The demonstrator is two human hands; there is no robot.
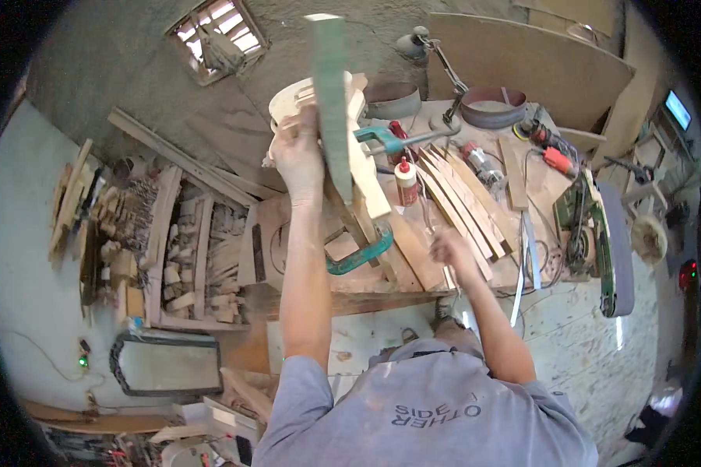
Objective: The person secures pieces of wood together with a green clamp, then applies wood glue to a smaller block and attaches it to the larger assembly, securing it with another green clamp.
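My left hand (297,156) is closed at the left edge of a long, blurred green strip (329,86), held upright; its fingertips are partly hidden. Behind the strip lies a pale shaped wooden piece (375,194), with a teal clamp (382,138) across it and another teal clamp (360,257) lower down. My right hand (453,253) hangs over the bench's front part, fingers curled; whether they hold anything is unclear. A white glue bottle with red cap (406,185) stands between my hands, beside long curved wooden strips (463,214).
The workbench (409,284) carries power tools (483,167), a round metal band (491,109) and a lamp (440,58). A belt sander (615,249) is at right, timber offcuts (187,265) at left, and a framed glass pane (166,364) lower left.
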